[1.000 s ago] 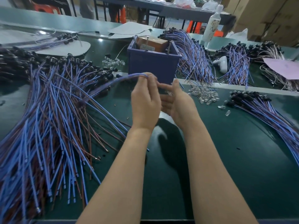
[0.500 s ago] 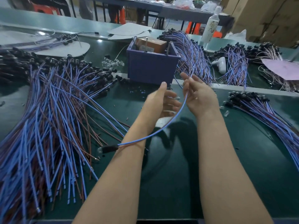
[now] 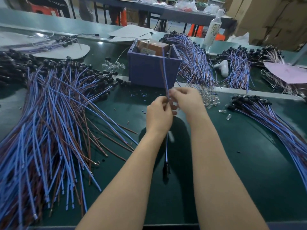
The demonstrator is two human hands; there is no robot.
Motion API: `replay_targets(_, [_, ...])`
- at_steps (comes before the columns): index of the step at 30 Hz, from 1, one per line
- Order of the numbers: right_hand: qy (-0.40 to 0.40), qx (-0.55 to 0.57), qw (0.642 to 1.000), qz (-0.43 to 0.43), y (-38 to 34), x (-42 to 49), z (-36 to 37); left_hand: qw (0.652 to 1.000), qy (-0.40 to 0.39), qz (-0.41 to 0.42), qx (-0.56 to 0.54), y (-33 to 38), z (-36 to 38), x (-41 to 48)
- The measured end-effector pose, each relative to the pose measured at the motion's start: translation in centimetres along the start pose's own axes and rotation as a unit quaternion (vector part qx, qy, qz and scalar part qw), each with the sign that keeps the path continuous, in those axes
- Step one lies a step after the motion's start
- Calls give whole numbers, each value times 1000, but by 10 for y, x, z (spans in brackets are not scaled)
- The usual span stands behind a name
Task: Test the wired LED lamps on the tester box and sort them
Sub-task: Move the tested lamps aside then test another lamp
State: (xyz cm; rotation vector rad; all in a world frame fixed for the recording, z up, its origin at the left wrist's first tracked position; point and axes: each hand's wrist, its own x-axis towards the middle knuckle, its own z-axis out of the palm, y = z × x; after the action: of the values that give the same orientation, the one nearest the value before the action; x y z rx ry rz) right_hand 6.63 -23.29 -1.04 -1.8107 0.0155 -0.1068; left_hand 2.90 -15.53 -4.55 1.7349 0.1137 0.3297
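Inspecting the green bench (image 3: 232, 163), we record the left hand (image 3: 158, 113) and right hand (image 3: 187, 100) both pinching one wired LED lamp (image 3: 165, 75) before the blue tester box (image 3: 152, 70), leads reaching the box top, black head hanging below them; the box's label (image 3: 147, 50) is illegible.

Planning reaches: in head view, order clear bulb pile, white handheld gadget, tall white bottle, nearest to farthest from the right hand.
1. Clear bulb pile, beside the right hand.
2. White handheld gadget, back right.
3. Tall white bottle, far back.
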Motion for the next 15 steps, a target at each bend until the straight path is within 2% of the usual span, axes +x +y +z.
replay_targets(3, [-11,71,996,44,11,-12,7,999,26,7,20,-3,0,6])
replay_targets(6, [5,87,996,28,15,-14,9,998,25,32,54,-5,1,6])
replay_targets(11, [34,-12,999,-29,9,-5,9,998,0,54,35,-4,2,7])
replay_targets(15, [-17,-61,997,-40,2,0,0,998,-20,14,-51,-5,-3,12])
